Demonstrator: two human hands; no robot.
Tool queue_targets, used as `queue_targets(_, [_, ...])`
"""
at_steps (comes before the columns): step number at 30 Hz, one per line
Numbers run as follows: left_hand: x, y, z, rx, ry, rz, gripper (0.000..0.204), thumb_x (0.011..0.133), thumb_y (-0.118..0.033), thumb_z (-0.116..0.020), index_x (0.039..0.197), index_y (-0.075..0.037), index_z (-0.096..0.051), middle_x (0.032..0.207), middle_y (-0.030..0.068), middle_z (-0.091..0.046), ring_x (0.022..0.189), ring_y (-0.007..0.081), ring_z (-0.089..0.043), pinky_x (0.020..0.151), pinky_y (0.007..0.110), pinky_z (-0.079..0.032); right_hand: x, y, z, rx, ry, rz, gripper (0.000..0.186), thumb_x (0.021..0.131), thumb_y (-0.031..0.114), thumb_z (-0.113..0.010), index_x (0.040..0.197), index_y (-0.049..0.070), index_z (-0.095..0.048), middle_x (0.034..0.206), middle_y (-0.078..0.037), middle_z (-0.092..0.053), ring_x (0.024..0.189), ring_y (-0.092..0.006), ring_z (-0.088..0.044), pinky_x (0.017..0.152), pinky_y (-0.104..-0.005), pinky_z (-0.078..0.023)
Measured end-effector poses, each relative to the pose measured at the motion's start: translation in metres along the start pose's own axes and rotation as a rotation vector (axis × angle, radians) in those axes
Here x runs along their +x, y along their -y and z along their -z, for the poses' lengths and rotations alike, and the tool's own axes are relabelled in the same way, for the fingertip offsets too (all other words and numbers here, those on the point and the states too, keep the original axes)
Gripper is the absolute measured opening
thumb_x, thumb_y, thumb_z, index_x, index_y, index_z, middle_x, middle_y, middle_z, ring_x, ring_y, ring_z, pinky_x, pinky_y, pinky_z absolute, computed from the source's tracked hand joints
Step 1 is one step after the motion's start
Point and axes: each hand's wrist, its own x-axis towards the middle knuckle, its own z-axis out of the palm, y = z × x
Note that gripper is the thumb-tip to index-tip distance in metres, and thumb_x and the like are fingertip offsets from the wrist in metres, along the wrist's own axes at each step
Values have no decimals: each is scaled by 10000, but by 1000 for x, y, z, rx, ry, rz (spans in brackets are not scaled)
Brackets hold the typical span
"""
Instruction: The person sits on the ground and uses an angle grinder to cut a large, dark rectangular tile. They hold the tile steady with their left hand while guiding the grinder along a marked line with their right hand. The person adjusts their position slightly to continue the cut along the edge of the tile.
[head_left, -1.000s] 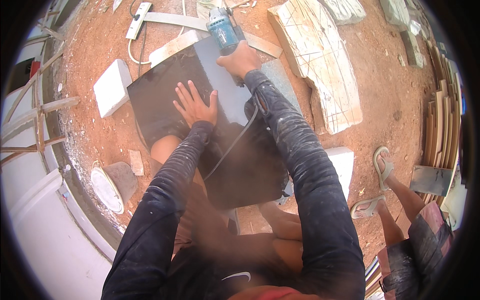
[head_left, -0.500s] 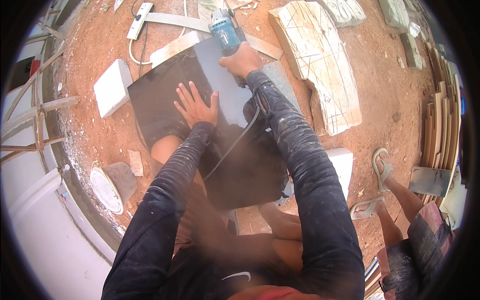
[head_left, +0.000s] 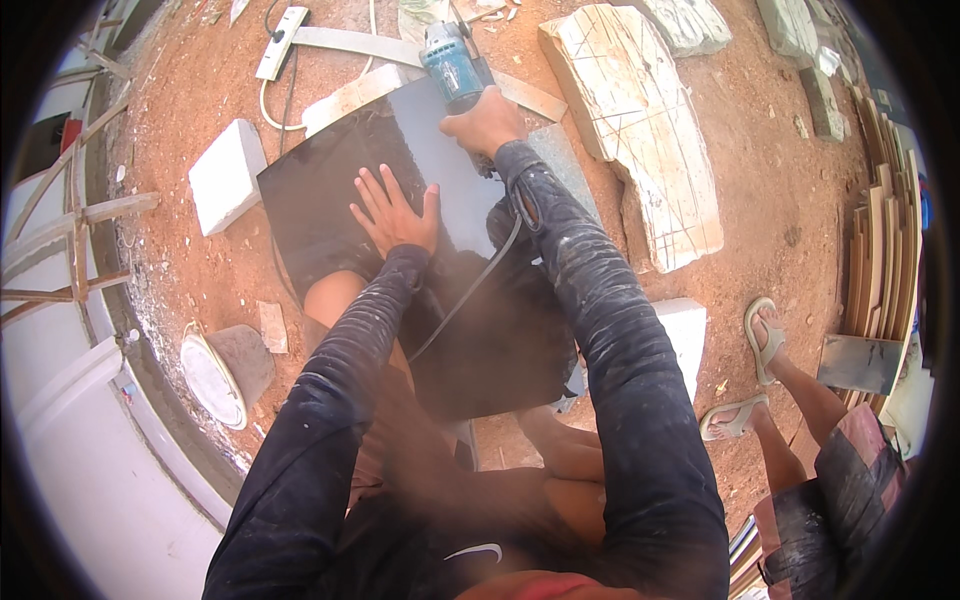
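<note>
A dark, glossy stone slab (head_left: 330,190) lies in front of me, partly under my left knee. My left hand (head_left: 395,212) rests flat on it with the fingers spread. At the slab's far edge my right hand (head_left: 487,122) is wrapped round a blue and silver power cutter (head_left: 454,72), probably an angle grinder or stone cutter. The tool's blade is hidden from view. Its grey cord (head_left: 465,285) runs back across the slab toward me. A pale, wet-looking or dusty band crosses the slab beside the right hand.
A white power strip (head_left: 280,42) lies at the far left. White blocks (head_left: 228,177) and a large rough stone slab (head_left: 640,130) surround the work. A bucket (head_left: 228,370) stands left. Another person's sandalled feet (head_left: 765,340) are at right, near stacked boards (head_left: 880,250).
Almost nothing differs. Both hands keep their places, the right still on the power cutter; the whole picture has shifted very slightly.
</note>
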Motion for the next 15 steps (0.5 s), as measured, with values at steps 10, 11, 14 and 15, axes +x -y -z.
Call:
queue_targets(10, [-1,-1,0,0,4,2,926,947,-631,-505,1615,-40,-257,1692,241,-134,1581,359,-99,1246,589,-50,1,-3,-1,-24,-6,-1,811,672,381,-855,1292,-59,-571,1255,-249,-679,1172,-357,-677,1018,-400,-534])
queue_targets(11, [-1,-1,0,-4,4,3,926,946,-630,-506,1615,-40,-258,1692,241,-134,1581,358,-98,1246,589,-50,1,-3,-1,-23,-3,-2,812,672,382,-856,1292,-59,-571,1253,-248,-680,1171,-356,-678,1018,-400,-534])
queue_targets(14, [-1,0,0,-4,2,4,926,945,-627,-511,1614,-39,-259,1693,240,-133,1582,357,-97,1246,589,-50,-1,-2,0,-15,5,-4,810,675,384,-858,1290,-59,-573,1248,-248,-682,1167,-352,-681,1016,-398,-534])
queue_targets(15, [-1,0,0,-2,1,5,926,944,-626,-513,1614,-39,-260,1693,239,-132,1582,356,-96,1246,589,-49,-2,-2,1,-12,7,-4,809,676,384,-859,1289,-59,-574,1246,-248,-683,1166,-351,-682,1016,-398,-534])
